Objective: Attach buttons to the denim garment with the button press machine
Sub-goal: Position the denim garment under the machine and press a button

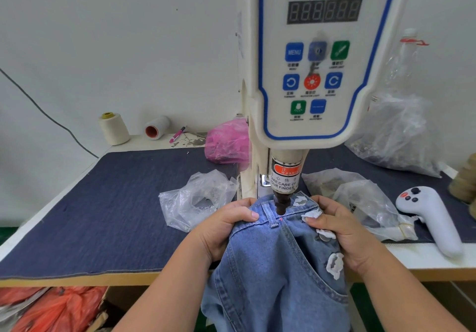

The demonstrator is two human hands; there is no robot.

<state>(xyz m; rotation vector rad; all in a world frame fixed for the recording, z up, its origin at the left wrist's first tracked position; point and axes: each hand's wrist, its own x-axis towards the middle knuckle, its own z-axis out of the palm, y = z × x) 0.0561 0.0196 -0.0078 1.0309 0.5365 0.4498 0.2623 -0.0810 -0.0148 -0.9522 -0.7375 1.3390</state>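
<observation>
Head view: both hands' grip bunches denim garment [278,267]; punch tip [280,206] hides button spot.

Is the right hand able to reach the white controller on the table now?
Probably yes, but not at once. The right hand grips the denim garment and must release it first. The white controller lies to its right with nothing between them.

Left hand [226,224] and right hand [337,231] bare, forearms unsleeved.
</observation>
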